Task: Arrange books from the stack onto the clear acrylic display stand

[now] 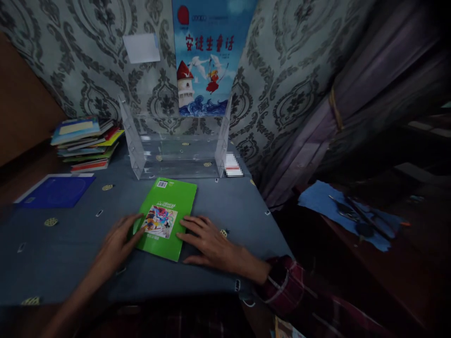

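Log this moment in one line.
left hand: touching green book, left edge | right hand: touching right edge | book: flat on tablecloth | clear rack: beyond book

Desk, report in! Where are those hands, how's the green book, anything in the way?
Left fingers and right fingers on opposite sides of green book. Book flat, barcode showing. Clear stand just beyond it.

Around one green book (165, 197) there are two hands (119, 240) (208, 245), at eight and four o'clock, one blue book (58, 191) at nine, one stack (88, 143) at ten, its books not clearly countable, one rack (179, 171) and one picture cover (207, 51) near twelve, and one cloth (319, 199) at three.
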Motion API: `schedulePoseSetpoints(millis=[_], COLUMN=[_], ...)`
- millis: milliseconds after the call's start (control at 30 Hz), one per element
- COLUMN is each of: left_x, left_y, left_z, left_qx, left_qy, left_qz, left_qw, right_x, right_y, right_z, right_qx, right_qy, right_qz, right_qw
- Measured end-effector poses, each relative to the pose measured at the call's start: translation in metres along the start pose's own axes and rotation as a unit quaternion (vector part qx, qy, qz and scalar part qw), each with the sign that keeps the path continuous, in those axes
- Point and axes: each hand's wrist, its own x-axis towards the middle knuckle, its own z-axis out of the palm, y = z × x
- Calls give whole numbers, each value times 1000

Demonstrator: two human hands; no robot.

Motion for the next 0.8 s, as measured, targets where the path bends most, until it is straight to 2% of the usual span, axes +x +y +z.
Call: schedulePoseSetpoints(millis=[100, 200, 367, 533, 700, 800], left_x=[4, 5, 0, 0, 2, 2], left_y=[8, 14, 28, 37, 40, 41], left_z=[-9, -16, -13, -5, -7, -7], left_qx=[-101, -205, -296, -337, -377, -377], left_qy=[-22, -38, -71, -81, -105, -100], left_qz=[-81, -130, -202, -225, -251, -253], left_qw=[991, 969, 931, 911, 885, 885], right_x=[-3, -8, -14, -15, -16, -15], right_y=[-1, 1, 4, 1, -2, -3], right_z=[3, 5, 8, 7, 7, 6], right_qx=[4, 12, 14, 23, 23, 17], right_qy=[5, 2, -5, -7, -9, -11], right_qz=[-2, -8, -5, -2, 12, 12], right_qw=[1000, 1000, 1000, 1000, 1000, 1000])
